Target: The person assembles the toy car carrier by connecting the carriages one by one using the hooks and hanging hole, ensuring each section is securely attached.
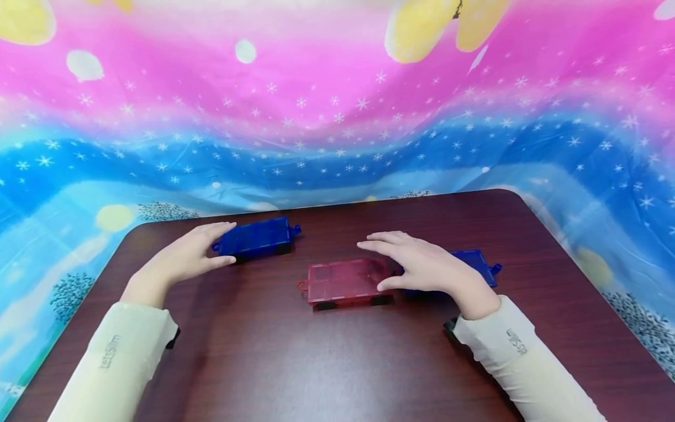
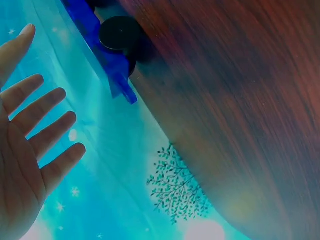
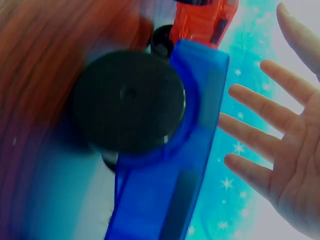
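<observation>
On the left, a translucent blue toy wagon (image 1: 258,237) with black wheels stands on the table. My left hand (image 1: 192,249) is at its near-left end with fingers spread, and the left wrist view shows the bare palm. A translucent red wagon (image 1: 340,281) stands near the middle, its hook pointing left. Right behind its right end is a second blue wagon (image 1: 477,264), partly hidden by my right hand (image 1: 419,261). That hand hovers over the place where the two meet, fingers straight and nothing in its grasp. The right wrist view shows this blue wagon's large black wheel (image 3: 130,102) close up.
All the wagons are on a dark brown wooden table (image 1: 316,363) with rounded corners. A pink and blue patterned cloth (image 1: 316,117) hangs along its far and side edges. Light sleeves (image 1: 116,351) cover both forearms.
</observation>
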`<state>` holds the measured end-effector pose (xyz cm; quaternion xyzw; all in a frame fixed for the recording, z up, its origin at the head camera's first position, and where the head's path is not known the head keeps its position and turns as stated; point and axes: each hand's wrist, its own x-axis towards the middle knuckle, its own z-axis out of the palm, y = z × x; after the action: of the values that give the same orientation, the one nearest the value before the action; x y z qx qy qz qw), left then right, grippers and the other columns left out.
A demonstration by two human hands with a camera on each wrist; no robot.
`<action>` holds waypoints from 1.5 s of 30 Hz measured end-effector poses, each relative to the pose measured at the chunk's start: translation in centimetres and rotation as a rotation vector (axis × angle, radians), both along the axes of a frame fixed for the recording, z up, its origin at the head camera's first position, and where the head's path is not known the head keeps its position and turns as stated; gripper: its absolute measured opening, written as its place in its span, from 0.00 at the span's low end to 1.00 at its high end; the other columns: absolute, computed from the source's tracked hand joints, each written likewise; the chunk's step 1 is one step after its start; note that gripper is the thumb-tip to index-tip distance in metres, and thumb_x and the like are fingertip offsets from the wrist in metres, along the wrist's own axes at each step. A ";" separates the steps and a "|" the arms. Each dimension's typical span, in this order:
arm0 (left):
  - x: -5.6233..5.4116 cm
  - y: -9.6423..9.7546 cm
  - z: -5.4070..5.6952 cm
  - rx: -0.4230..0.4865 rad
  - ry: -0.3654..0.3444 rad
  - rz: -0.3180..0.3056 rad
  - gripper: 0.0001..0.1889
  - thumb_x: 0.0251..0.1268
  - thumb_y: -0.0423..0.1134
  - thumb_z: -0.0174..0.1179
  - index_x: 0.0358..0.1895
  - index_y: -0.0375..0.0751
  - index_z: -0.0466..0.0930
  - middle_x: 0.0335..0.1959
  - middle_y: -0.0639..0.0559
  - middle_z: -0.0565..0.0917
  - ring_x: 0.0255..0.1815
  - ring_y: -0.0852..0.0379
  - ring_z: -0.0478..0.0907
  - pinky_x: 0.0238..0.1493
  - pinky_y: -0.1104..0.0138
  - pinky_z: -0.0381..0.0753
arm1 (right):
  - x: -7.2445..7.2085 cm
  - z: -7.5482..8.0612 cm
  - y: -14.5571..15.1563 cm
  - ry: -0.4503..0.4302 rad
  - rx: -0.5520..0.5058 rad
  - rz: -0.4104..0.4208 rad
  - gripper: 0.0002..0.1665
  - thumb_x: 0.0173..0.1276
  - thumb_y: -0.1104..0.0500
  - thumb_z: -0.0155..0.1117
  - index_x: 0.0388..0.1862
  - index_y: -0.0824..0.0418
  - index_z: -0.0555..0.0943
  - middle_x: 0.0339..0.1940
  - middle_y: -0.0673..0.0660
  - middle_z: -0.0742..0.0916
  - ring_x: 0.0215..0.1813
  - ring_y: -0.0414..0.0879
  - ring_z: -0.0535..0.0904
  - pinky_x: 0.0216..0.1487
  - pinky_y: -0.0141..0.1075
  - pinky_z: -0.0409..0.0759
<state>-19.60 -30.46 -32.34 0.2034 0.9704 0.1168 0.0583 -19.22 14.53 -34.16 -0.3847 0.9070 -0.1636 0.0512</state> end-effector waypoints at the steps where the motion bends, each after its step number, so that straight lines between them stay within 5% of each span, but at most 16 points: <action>1: -0.3 0.0 -0.1 0.002 0.005 -0.003 0.41 0.66 0.48 0.65 0.76 0.33 0.59 0.74 0.31 0.64 0.71 0.33 0.64 0.69 0.39 0.65 | 0.0 0.0 -0.2 -0.006 0.004 0.003 0.46 0.62 0.42 0.72 0.77 0.45 0.65 0.77 0.54 0.69 0.77 0.54 0.63 0.70 0.55 0.71; 9: -2.6 1.2 -1.7 0.038 -0.030 0.026 0.42 0.67 0.49 0.64 0.78 0.35 0.55 0.76 0.32 0.60 0.77 0.31 0.55 0.74 0.38 0.55 | 0.1 -0.4 -2.0 -0.077 0.026 0.040 0.46 0.62 0.42 0.72 0.77 0.42 0.64 0.77 0.52 0.68 0.78 0.52 0.62 0.69 0.53 0.73; 19: -4.5 3.2 -3.3 0.067 -0.046 0.026 0.42 0.66 0.46 0.65 0.77 0.35 0.55 0.76 0.32 0.60 0.77 0.33 0.56 0.74 0.39 0.56 | 0.4 -0.5 -3.5 -0.139 0.011 0.080 0.44 0.63 0.48 0.72 0.76 0.42 0.65 0.77 0.52 0.69 0.77 0.51 0.64 0.68 0.52 0.74; 35: -6.0 4.2 -4.2 0.057 -0.087 0.040 0.44 0.63 0.45 0.68 0.77 0.36 0.56 0.75 0.33 0.63 0.74 0.33 0.62 0.71 0.39 0.63 | 0.3 -1.1 -3.9 -0.204 0.071 0.071 0.43 0.63 0.52 0.73 0.76 0.47 0.67 0.77 0.57 0.68 0.76 0.56 0.64 0.68 0.54 0.73; 45: -5.8 4.3 -4.0 0.026 -0.082 0.022 0.42 0.61 0.46 0.70 0.76 0.39 0.61 0.74 0.33 0.65 0.72 0.33 0.64 0.70 0.39 0.66 | 0.4 -1.2 -3.7 -0.180 0.049 0.059 0.40 0.61 0.52 0.75 0.72 0.50 0.72 0.69 0.56 0.75 0.69 0.53 0.72 0.65 0.49 0.77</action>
<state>-25.36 -26.12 -36.32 0.1884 0.9678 0.1382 0.0940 -18.87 10.87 -35.34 -0.3938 0.8907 -0.1738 0.1464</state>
